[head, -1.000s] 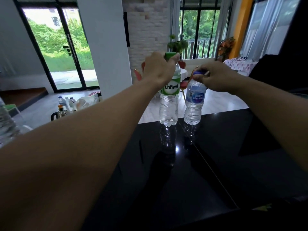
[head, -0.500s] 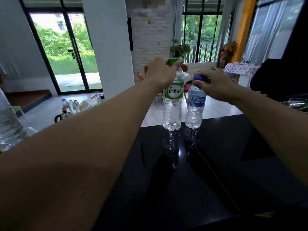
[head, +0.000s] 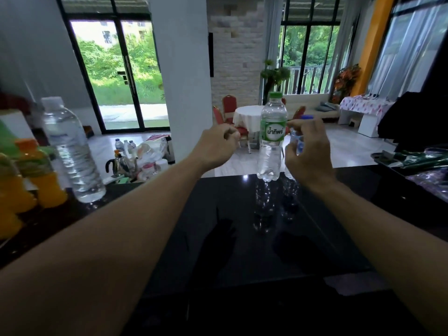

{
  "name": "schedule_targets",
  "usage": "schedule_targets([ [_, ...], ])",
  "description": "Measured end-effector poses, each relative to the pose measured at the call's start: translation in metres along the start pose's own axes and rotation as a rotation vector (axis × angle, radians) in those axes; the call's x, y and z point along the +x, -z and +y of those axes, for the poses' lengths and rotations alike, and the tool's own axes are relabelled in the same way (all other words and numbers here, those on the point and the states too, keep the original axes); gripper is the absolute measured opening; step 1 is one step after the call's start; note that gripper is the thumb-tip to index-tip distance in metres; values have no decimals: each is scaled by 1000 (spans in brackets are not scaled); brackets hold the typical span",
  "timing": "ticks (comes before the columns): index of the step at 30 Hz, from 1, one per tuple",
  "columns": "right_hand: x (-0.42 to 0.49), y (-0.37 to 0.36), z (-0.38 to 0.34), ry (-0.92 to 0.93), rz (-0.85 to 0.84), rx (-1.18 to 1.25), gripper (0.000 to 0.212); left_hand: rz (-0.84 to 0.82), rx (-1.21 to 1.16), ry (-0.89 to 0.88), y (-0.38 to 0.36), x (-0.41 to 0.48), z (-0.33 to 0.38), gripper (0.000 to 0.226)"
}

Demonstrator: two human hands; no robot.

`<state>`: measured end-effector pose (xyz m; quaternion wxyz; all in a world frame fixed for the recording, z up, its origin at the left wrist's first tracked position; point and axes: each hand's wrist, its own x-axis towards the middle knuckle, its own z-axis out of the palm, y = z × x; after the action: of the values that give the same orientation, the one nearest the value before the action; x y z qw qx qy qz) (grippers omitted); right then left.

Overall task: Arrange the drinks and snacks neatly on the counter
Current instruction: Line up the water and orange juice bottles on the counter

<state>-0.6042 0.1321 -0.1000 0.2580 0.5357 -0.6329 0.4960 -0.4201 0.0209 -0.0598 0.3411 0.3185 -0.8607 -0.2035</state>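
Your left hand [head: 215,147] hangs loosely curled and empty just left of the green-capped water bottle [head: 272,137], which stands upright near the far edge of the black counter [head: 242,238], touched by neither hand. Your right hand [head: 308,151] sits in front of the smaller blue-capped bottle [head: 299,139] beside it, fingers spread; it seems clear of the bottle, though the hand hides most of it. At the counter's left stand a large clear water bottle [head: 70,151] and orange drink bottles [head: 36,173].

Both forearms are bare, with no sleeves, watch or rings showing; the left hand [head: 216,147] and right hand [head: 309,154] wear no gloves.
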Motion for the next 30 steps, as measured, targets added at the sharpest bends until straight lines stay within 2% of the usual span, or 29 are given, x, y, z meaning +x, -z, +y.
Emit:
schedule_targets([
  [5,-27,-20,-69,101,-180,63,27,56,98,37,60,-68,-34,27],
  [9,-40,-45,-136,175,-319,107,26,104,126,64,118,-109,-58,29],
  [15,-45,-85,-230,232,-527,171,26,318,221,130,213,-149,-100,25],
  [20,-39,-129,-287,164,-541,207,28,418,269,157,271,-172,-144,24],
  [24,-20,-169,-324,56,-520,280,31,409,369,230,296,-185,-180,37],
  [30,19,-223,-365,-176,-375,331,54,356,403,229,302,-186,-217,48],
])
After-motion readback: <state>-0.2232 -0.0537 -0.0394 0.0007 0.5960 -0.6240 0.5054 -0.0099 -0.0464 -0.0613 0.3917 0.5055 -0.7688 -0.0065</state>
